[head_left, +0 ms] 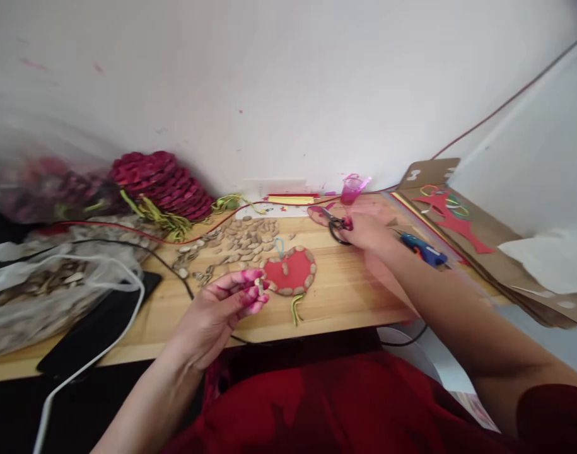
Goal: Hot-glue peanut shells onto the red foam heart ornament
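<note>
My left hand [236, 296], its fingertips stained pink, pinches a small pale nut shell [260, 287] above the front of the wooden table. Just beyond it lies a red heart-shaped piece [297, 268] edged with tan shells. A light blue loop [279, 247] tops the heart, and a yellow-green tassel [296, 309] hangs from its lower edge. Farther right, my right hand [364, 230] has its fingers closed at the black handles of a pair of scissors [335, 226]. The blades point left over a reddish round piece [318, 215]. Some right fingers are hidden.
Loose shells [245, 243] are scattered behind the heart. Left stand a plastic bag of shells [46, 284], a white cable [141, 284] and a magenta shell-covered piece [160, 183]. A pink cup [352, 189], blue glue gun [423, 249] and cardboard [482, 221] sit right.
</note>
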Motion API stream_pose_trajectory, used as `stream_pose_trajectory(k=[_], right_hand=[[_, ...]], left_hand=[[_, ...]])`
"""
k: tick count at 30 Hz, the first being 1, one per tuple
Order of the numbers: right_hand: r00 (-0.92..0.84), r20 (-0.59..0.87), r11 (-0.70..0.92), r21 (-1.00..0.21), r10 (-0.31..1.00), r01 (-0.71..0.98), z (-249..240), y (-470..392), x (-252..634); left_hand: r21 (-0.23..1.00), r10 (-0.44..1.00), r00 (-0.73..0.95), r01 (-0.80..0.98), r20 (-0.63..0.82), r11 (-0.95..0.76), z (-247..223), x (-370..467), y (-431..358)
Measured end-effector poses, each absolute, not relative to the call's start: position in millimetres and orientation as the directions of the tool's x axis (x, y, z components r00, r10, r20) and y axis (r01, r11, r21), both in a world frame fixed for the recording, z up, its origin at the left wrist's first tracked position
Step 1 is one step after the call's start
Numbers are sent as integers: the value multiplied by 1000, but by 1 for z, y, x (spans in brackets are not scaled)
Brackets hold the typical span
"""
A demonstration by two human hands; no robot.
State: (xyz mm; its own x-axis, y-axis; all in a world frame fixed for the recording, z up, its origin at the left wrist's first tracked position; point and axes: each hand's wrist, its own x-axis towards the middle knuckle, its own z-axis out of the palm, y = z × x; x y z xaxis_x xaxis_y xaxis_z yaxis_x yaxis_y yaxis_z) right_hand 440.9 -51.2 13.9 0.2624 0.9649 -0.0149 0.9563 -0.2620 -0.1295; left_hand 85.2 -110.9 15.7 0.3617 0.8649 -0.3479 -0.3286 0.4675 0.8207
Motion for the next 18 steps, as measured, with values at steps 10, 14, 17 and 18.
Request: stream_pose_trajectory(k=[10,14,17,18], right_hand=[[318,-83,-316,-491,945,812,27,-73,440],[269,-238,-274,-956,933,101,30,-111,423],[115,-306,-297,-951,945,-87,29,-137,401],[63,-327,-321,-943,943,-83,28,-143,393]], left_hand=[[732,834,414,-428,-363,531,13,78,-112],[714,845,396,-467,-359,522,17,82,-111],[707,847,392,-477,-360,522,20,86,-111],[703,844,395,-479,-363,526,20,87,-111]])
